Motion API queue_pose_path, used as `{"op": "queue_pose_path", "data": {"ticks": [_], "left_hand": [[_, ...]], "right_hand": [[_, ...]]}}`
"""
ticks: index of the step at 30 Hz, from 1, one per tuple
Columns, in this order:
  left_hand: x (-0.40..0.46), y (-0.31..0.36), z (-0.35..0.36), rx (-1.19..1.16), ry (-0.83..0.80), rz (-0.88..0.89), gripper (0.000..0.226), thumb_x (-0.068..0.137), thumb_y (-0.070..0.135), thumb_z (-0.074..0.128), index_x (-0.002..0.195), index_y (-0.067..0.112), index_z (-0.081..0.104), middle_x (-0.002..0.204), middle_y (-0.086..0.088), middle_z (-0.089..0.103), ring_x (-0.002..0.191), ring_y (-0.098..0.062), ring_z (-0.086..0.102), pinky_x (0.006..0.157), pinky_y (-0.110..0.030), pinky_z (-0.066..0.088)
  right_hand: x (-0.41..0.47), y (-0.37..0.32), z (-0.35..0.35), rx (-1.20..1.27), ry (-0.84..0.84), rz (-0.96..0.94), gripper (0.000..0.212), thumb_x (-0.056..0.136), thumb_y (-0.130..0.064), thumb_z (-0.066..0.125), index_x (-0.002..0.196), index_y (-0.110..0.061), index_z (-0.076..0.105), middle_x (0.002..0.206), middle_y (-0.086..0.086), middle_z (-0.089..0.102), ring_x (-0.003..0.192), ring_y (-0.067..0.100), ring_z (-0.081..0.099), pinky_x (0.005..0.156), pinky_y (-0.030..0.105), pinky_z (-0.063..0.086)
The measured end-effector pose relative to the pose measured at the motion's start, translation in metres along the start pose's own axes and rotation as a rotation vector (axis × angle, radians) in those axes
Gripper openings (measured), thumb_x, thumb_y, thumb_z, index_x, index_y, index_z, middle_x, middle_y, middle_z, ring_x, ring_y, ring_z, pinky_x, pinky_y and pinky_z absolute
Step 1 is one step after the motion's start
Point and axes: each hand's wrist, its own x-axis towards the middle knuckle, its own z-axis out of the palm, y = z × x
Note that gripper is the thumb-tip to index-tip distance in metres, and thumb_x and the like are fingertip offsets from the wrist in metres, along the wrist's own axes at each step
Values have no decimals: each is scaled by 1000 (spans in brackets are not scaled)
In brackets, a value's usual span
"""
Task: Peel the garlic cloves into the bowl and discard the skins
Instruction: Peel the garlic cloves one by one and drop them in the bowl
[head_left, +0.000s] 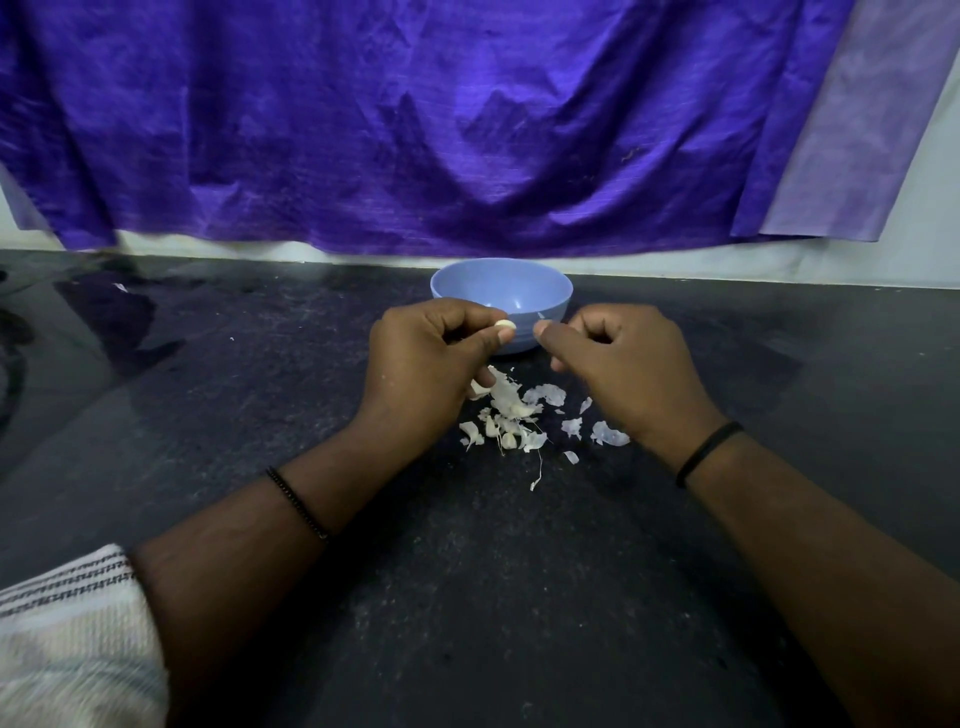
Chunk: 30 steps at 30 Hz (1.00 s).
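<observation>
Over bench (467, 597), left hand (421, 358) pinches garlic clove (505, 326) before bowl (501, 291); right hand (623, 358) clenched, empty; skins (519, 415) below.

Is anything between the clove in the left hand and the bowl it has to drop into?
Nothing visible. The left hand pinches the garlic clove just in front of the blue bowl, near its open rim. The right hand sits off to the side, and the skins lie on the counter nearer the person.

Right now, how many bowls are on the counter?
1. The blue bowl sits at the back of the dark counter, just beyond both hands.
</observation>
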Motion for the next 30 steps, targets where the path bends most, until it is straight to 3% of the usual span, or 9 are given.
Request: {"op": "queue_pose_path", "data": {"ticks": [3,5,8,16,23,26,30], "left_hand": [[-1,0,0,16,-4,0,10,85,11,78,86,21,76,75,3,75,54,-14,67,48,-25,52],[-1,0,1,21,-17,7,12,84,10,78,88,21,76,75,4,75,54,-12,67,48,-26,52],[-2,0,0,41,-47,41,16,83,9,79,88,24,77,79,8,76,55,-12,68,50,-28,53],[-5,4,0,58,-83,110,23,84,6,77,92,27,77,79,14,75,58,-12,69,54,-24,55],[1,-1,-4,-6,-42,27,1,88,14,75,88,14,76,65,7,71,50,-15,63,48,-30,50],[0,1,-4,-114,-102,-7,7,91,8,70,96,8,75,73,-2,74,51,-18,62,45,-29,47],[0,4,-4,-189,-167,-25,9,89,4,70,95,8,75,82,-13,75,53,-23,63,44,-28,47]], "right_hand": [[3,0,1,92,-19,-16,10,88,-24,74,82,-18,69,78,-4,69,68,9,60,68,28,52],[2,-1,6,280,-92,27,11,87,-15,76,94,-21,71,83,-6,71,70,3,62,68,20,51],[-1,-3,8,382,-125,19,3,91,-15,72,91,-17,75,80,-5,74,66,-1,62,62,15,48],[1,0,6,556,-199,111,10,87,-16,75,95,-10,75,85,4,76,68,8,60,60,21,49],[3,-1,5,657,-212,57,12,86,-3,74,97,-3,69,75,7,69,66,13,60,60,22,52],[3,-2,4,630,-203,11,14,85,-1,75,97,0,68,71,-1,69,68,10,61,62,23,52],[2,-5,2,581,-174,-49,14,84,2,75,96,-4,70,78,4,71,74,15,64,62,20,52]]}}
